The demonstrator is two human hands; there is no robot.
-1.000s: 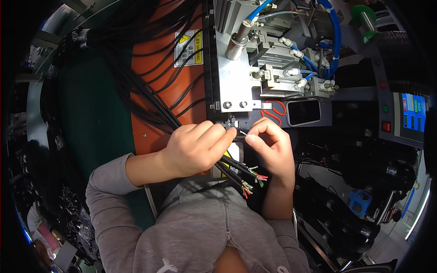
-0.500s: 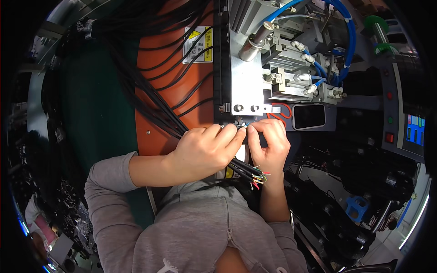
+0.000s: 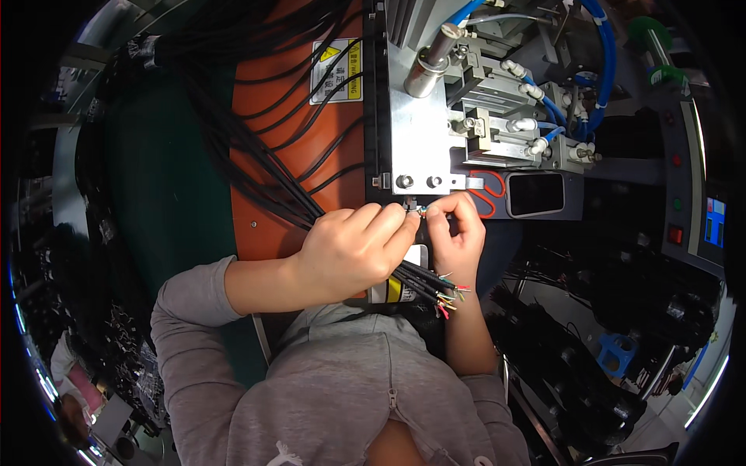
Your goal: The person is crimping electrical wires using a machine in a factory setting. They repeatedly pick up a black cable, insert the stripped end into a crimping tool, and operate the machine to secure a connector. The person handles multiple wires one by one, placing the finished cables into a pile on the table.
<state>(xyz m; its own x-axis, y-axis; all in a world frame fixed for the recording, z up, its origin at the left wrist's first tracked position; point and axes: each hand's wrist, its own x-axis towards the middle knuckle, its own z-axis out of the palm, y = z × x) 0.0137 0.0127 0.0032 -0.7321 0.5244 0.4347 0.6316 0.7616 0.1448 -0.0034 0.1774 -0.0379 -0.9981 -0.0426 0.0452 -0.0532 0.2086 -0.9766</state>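
Observation:
Both hands meet at the front end of a metal clamping fixture (image 3: 420,147). My left hand (image 3: 350,252) is closed, thumb and forefinger pinching thin wires (image 3: 422,210) just below the fixture's end. Opposite it, my right hand (image 3: 457,237) pinches at the same wires with thumb and forefinger. The fingertips hide most of what lies between them. A bundle of black cables (image 3: 423,281) runs beneath my left hand and comes out toward my right wrist. Its stripped ends show red, green, yellow and white wires (image 3: 444,299). Whether the left palm grips this bundle I cannot tell.
More black cables (image 3: 268,167) fan across the orange-brown surface (image 3: 268,245) at left. Pneumatic cylinders (image 3: 497,93) with blue hoses stand at the far right. Beside them lie a phone (image 3: 536,193) and red-handled scissors (image 3: 491,203). A control panel (image 3: 684,194) stands farther right.
The view has shifted slightly. Both hands stay pinched at the fixture's end, with my right fingertips changed a little in position. The cable ends have moved slightly.

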